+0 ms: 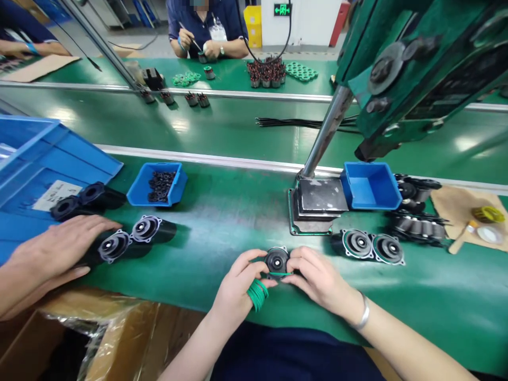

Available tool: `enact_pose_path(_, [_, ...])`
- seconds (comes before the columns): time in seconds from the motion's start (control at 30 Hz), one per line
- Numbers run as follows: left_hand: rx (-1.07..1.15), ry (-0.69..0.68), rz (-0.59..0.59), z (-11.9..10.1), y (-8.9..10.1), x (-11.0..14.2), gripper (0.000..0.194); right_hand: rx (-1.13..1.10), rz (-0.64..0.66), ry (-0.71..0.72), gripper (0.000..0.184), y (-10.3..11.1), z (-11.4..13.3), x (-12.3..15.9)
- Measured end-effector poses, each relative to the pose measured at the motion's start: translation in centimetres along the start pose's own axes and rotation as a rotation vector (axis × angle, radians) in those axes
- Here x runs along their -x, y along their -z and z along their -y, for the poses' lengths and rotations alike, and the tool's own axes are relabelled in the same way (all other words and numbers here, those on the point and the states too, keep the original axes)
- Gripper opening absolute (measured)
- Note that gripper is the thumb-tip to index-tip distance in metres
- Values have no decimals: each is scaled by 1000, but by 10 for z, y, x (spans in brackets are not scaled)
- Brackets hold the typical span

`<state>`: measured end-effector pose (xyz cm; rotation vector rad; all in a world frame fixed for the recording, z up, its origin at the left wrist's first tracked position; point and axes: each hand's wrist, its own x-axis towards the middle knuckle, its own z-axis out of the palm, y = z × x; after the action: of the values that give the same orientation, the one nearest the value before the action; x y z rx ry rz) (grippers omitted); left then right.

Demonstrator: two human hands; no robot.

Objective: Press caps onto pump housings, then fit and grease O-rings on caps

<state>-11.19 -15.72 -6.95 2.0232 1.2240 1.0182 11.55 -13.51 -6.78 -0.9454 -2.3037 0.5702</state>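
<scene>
A round black motor housing (277, 259) stands between my hands near the bench's front edge, its open face with a pale central spot turned up toward me. A thin green rubber ring (279, 274) runs across the lower side of its rim. My left hand (244, 278) grips the housing's left side and carries a bunch of green rings (257, 295) around its fingers. At the right side, my right hand (315, 278) pinches the rim and the end of the ring, with its fingertips closed. How far the ring sits around the rim is partly hidden by the fingers.
A co-worker's hands (59, 254) are beside two housings (115, 246) on the left. A press base (319, 203), blue bin (371, 185) and two ringed housings (359, 244) are right. A blue tray (180, 185) holds small black parts. Another person (206, 39) works opposite.
</scene>
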Motion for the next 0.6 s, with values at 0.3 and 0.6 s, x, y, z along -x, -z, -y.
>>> enact_pose_path(0.3, [119, -24, -152, 11, -23, 21, 33, 124, -103, 41, 28, 5, 12, 9])
enact_pose_path(0.6, [307, 335, 134, 11, -16, 13, 69, 289, 40, 62, 46, 2, 23, -13])
